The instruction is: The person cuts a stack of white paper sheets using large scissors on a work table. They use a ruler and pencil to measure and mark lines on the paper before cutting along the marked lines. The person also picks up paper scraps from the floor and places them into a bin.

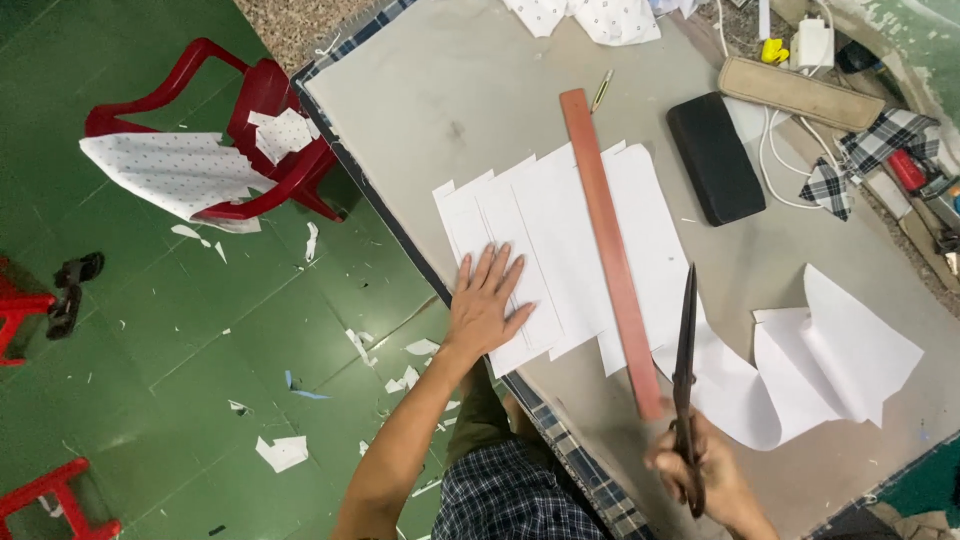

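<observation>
My left hand (485, 305) lies flat, fingers spread, on a row of overlapping white fabric strips (560, 250) on the grey table (450, 100). A long reddish-brown wooden ruler (610, 250) rests across the strips, running from far to near. My right hand (705, 480) grips the handles of large dark scissors (685, 350), whose closed blades point away along the ruler's right side, over a curled white sheet (830, 365).
A black case (715, 158), a beige pad (800, 93), white cables and checked cloth scraps (870, 150) lie at the table's far right. More white cloth (585, 15) sits at the far edge. A red plastic chair (250, 130) with dotted fabric stands left on the green floor.
</observation>
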